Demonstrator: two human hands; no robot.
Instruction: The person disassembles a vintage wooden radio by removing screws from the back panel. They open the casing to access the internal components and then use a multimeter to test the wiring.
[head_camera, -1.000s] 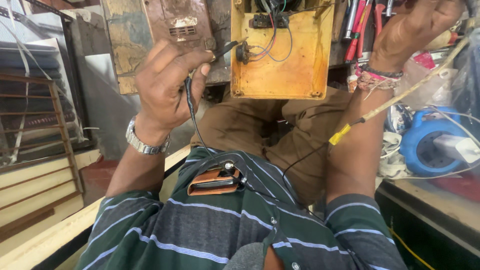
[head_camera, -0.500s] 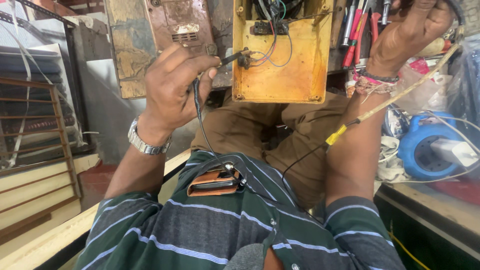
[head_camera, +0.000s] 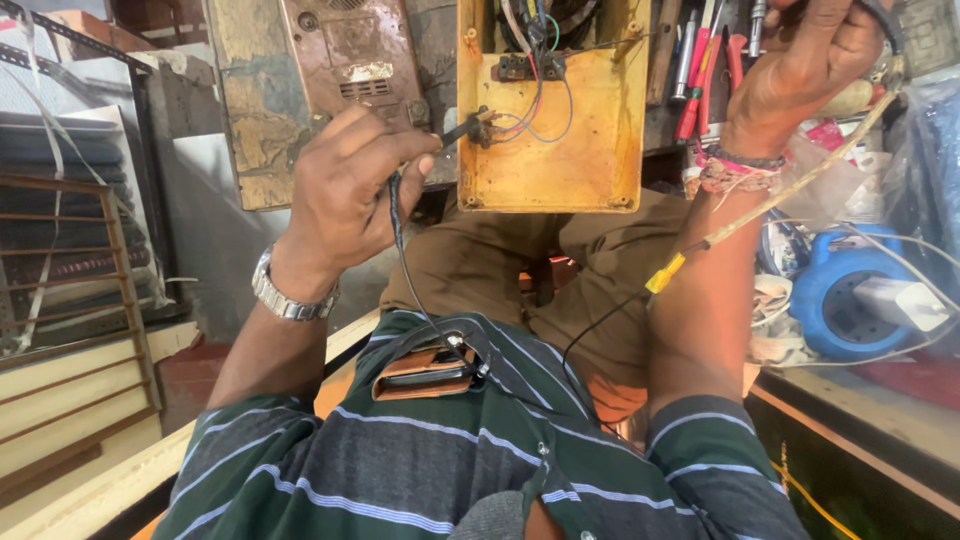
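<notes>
1. One yellow metal box (head_camera: 545, 130) stands open ahead, above the person's knees, with a small terminal block and a handful of thin coloured wires (head_camera: 535, 90) inside (I count about four, though they tangle). It looks stiff and fairly heavy; its outer edges would be the safest place to take hold.
2. One worn brown panel (head_camera: 345, 60) stands just beside the box, on its left.
3. One blue round housing (head_camera: 835, 300) lies at the right on the desk (head_camera: 880, 420), near a rack of red-handled tools (head_camera: 705, 70).
4. The left hand (head_camera: 345, 195) is closed around one dark probe (head_camera: 462, 128), whose tip touches the box's left edge; its black lead (head_camera: 400, 240) hangs down toward the shirt. The probe looks light and rigid; the grip sits behind the tip.
5. The right hand (head_camera: 800, 70) is raised at the upper right, fingers curled on one pale cable (head_camera: 790, 195) with a yellow sleeve; soft and bendable, it is best pinched on the insulation.
</notes>
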